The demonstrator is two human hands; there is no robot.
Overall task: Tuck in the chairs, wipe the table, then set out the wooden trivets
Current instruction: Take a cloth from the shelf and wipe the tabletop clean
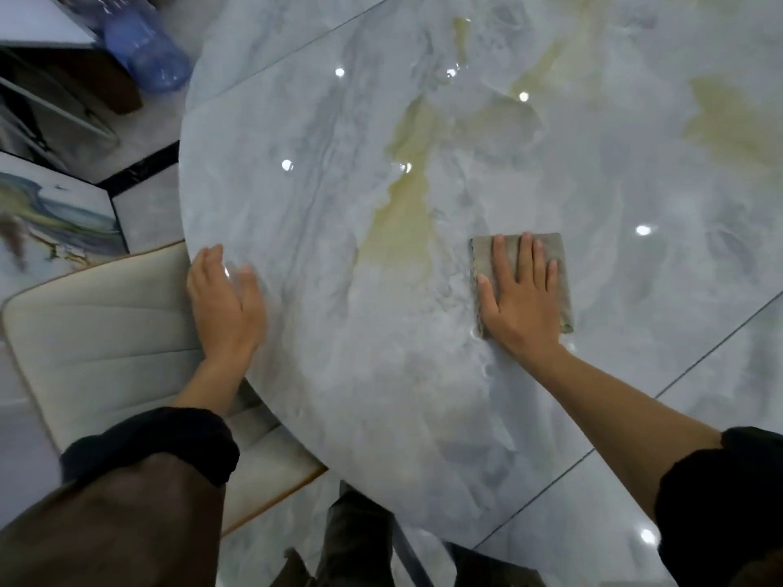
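Marble-patterned tabletop [339, 396], glossy and round-edged, is filling most of the view, its grey veining broken by yellowish patches and bright spots of reflected light. Nearest the camera, two dark cuffs are sitting pushed up above bare forearms: the left cuff [148, 442] over a brown garment at lower left, the right cuff [720, 480] at the right border. The left hand [226, 307] is resting palm down on the table's left rim, its fingers lying straight and close together; it is slightly blurred, and the thumb's position cannot be told. The right hand [519, 302] is pressing flat on a folded grey-beige cloth [481, 252], fingers straight and a little apart, thumb stretched out to the left across the cloth's edge. That cloth is lying on the tabletop just right of the largest yellowish patch, well apart from the left hand. A cream upholstered chair [106, 332] is standing at the table's left side, touching the rim by the left hand, part of it passing beneath the tabletop. Beyond the chair, grey floor tile [144, 222] is showing with a black border strip. Farthest off, at upper left, a blue translucent bottle [144, 48] is lying blurred beside the table's far-left edge.
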